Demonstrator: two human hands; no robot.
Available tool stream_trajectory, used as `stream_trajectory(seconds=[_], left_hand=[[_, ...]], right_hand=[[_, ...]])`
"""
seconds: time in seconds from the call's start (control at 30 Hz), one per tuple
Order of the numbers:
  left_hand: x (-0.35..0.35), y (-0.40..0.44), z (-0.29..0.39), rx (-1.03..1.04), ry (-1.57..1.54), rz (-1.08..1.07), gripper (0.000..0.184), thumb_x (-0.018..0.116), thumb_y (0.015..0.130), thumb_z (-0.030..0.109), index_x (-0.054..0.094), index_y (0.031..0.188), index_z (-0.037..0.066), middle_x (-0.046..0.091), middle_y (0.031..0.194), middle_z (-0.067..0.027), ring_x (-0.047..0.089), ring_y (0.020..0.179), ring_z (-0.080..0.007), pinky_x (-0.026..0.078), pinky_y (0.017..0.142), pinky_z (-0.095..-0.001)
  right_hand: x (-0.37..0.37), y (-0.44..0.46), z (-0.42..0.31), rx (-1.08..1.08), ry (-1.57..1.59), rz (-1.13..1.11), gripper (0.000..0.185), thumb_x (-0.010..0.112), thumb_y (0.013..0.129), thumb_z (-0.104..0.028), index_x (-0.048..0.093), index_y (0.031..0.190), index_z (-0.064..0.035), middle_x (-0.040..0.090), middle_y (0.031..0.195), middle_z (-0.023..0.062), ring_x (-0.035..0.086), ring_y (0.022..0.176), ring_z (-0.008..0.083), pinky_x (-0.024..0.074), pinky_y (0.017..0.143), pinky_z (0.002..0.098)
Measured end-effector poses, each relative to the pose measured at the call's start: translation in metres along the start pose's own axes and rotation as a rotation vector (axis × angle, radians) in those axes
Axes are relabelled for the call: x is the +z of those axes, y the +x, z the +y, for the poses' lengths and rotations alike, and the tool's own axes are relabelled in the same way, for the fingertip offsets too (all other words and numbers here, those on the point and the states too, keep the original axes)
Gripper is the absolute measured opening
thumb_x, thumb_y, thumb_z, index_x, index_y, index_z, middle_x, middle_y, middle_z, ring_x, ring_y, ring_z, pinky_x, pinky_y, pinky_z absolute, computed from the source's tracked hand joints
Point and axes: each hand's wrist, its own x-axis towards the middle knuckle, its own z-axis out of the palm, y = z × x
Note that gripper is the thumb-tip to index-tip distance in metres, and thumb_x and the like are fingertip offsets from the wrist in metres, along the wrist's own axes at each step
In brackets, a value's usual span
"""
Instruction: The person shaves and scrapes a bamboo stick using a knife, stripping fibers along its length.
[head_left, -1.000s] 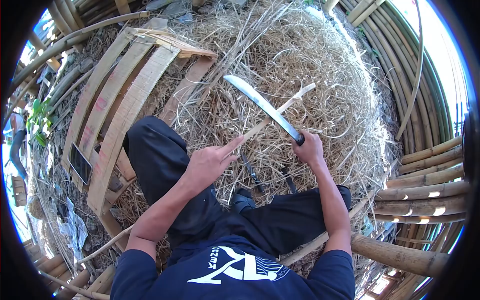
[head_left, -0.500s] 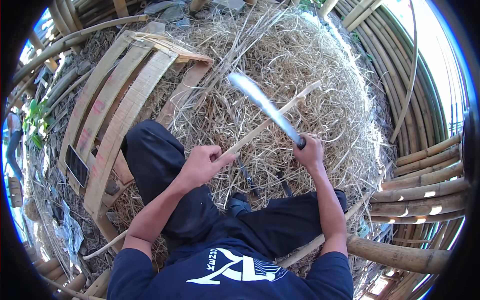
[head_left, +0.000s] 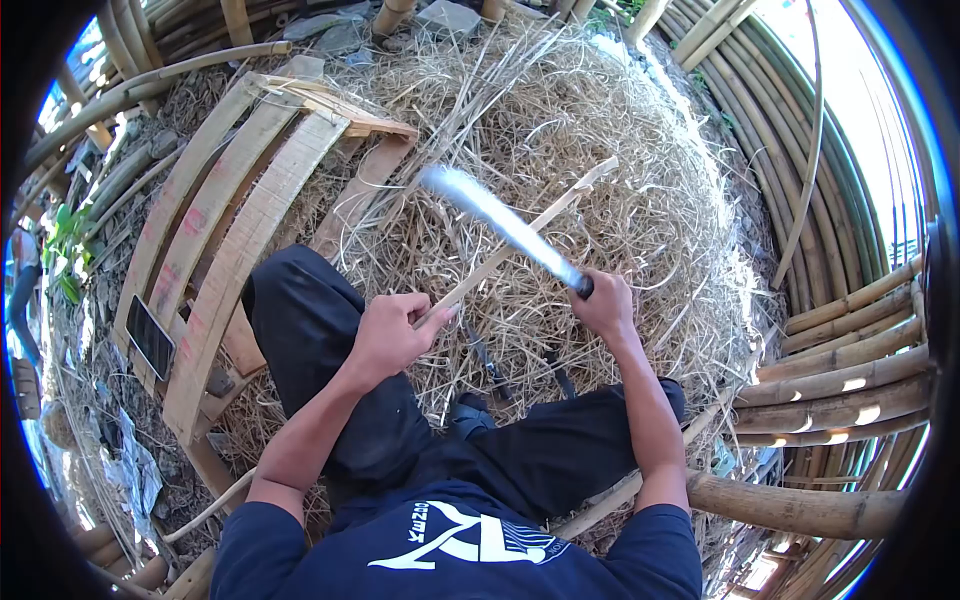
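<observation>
Head cam: L hand (head_left: 392,335) fingers grip stick (head_left: 480,272) at near end, axis fwd-right; R hand (head_left: 605,303) fingers round machete (head_left: 505,226) hilt, nearer blade/stick xing.

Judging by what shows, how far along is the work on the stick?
Looks done: much cutting, given the heaped shavings. In hand: the left hand grips the stick; the right hand holds the machete, its blurred blade crossing it in view. Perhaps left: trimming the stick's uneven far end, though I cannot tell.
</observation>
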Motion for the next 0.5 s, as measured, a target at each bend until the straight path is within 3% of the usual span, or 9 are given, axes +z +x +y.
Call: stream_trajectory(seconds=[0.1,0.13,0.23,0.27,0.4,0.47,0.5], left_hand=[[-0.004,-0.002,0.005,0.007,0.032,-0.001,0.047,0.073,0.086,0.029,0.049,0.06,-0.002,0.035,0.047,-0.0061,0.034,0.045,-0.0092,0.027,0.044,-0.0322],[-0.005,-0.004,0.006,-0.005,0.042,-0.016,0.046,0.072,0.086,0.029,0.05,0.06,-0.002,0.035,0.047,-0.0066,0.035,0.045,-0.0103,0.028,0.044,-0.0325],[0.004,-0.003,0.006,0.013,0.101,0.056,0.044,0.071,0.086,0.031,0.053,0.062,-0.001,0.037,0.047,-0.0082,0.034,0.044,-0.0129,0.028,0.044,-0.0329],[0.005,-0.001,-0.002,0.067,0.13,0.092,0.044,0.07,0.087,0.033,0.056,0.062,0.0,0.038,0.046,-0.0082,0.033,0.042,-0.0138,0.028,0.043,-0.0329],[-0.002,0.0,0.0,0.029,0.055,0.086,0.043,0.07,0.087,0.031,0.055,0.061,0.0,0.038,0.044,-0.0063,0.031,0.041,-0.0127,0.027,0.042,-0.0326],[-0.003,0.0,-0.003,0.035,0.049,0.06,0.042,0.07,0.087,0.029,0.055,0.06,0.0,0.039,0.044,-0.0063,0.031,0.041,-0.0126,0.027,0.042,-0.0323],[-0.003,-0.001,-0.005,0.042,0.041,0.034,0.042,0.071,0.087,0.028,0.055,0.06,0.0,0.039,0.044,-0.0063,0.031,0.041,-0.0125,0.027,0.042,-0.032]], right_hand=[[0.008,0.015,0.027,-0.065,-0.143,0.042,0.02,0.066,0.074,-0.026,0.069,0.079,-0.0067,0.065,0.066,0.0169,0.065,0.062,0.0341,0.0534,0.072,0.046],[0.001,0.021,0.029,0.144,-0.027,0.032,0.022,0.066,0.076,-0.025,0.07,0.082,-0.0051,0.066,0.068,0.0183,0.066,0.064,0.035,0.0531,0.074,0.0463],[-0.003,0.026,0.031,0.328,-0.091,0.117,0.024,0.066,0.077,-0.024,0.071,0.084,-0.0017,0.067,0.072,0.0203,0.067,0.07,0.0351,0.0536,0.074,0.0451],[-0.007,0.025,0.029,0.269,-0.064,0.047,0.028,0.066,0.077,-0.024,0.07,0.085,0.0021,0.067,0.076,0.0231,0.068,0.075,0.0361,0.0538,0.075,0.0448],[-0.01,0.003,-0.006,0.206,0.096,0.057,0.025,0.065,0.075,-0.022,0.07,0.084,0.0004,0.066,0.074,0.022,0.066,0.069,0.0364,0.054,0.072,0.044],[-0.007,0.002,-0.008,-0.11,-0.078,-0.044,0.023,0.063,0.075,-0.023,0.071,0.082,-0.0026,0.068,0.074,0.0187,0.067,0.066,0.0332,0.0548,0.07,0.043],[-0.003,0.006,-0.002,-0.113,-0.073,-0.046,0.023,0.063,0.075,-0.023,0.071,0.082,-0.0026,0.068,0.074,0.0187,0.067,0.066,0.0332,0.0548,0.07,0.043]])
